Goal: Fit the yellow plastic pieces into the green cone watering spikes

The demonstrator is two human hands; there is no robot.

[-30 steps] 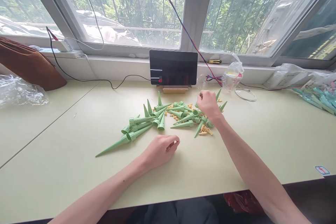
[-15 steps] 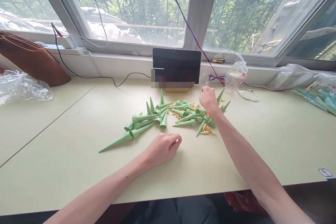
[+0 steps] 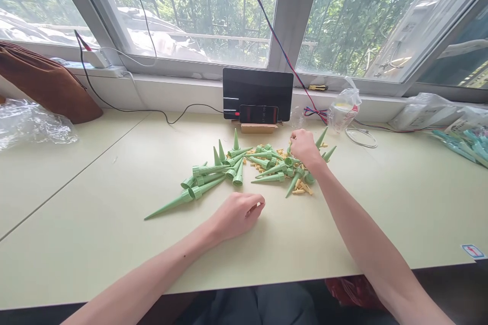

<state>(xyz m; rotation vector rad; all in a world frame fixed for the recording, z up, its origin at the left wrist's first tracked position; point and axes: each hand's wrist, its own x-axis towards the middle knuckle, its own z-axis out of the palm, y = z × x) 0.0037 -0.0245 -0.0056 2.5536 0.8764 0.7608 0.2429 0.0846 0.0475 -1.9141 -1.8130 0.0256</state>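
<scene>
My left hand (image 3: pixel 241 216) rests on the table in front of the pile, its fingers curled and the thumb against the forefinger; anything in the pinch is too hidden to see. Beyond it lie several green plastic plant-watering spikes (image 3: pixel 209 179), hollow cones with ribbed collars, mostly on their sides. A few stand point up, such as the green spike (image 3: pixel 236 141) at the back. My right hand (image 3: pixel 306 148) is closed over the far right of the pile, fingertips turned away. Small yellow plastic pieces (image 3: pixel 302 188) are scattered among the spikes there.
A dark tablet (image 3: pixel 257 86) leans at the back, with a phone (image 3: pixel 259 114) on a cardboard stand (image 3: pixel 259 128) before it. Cables, a bagged cup (image 3: pixel 343 111) and a yellow cutter (image 3: pixel 317 88) are near the window. Clear plastic (image 3: pixel 34 124) lies left; plastic packs (image 3: pixel 467 137) lie right.
My right hand has shifted very slightly toward me over the pile and remains closed. The left hand and the spikes look unchanged.
</scene>
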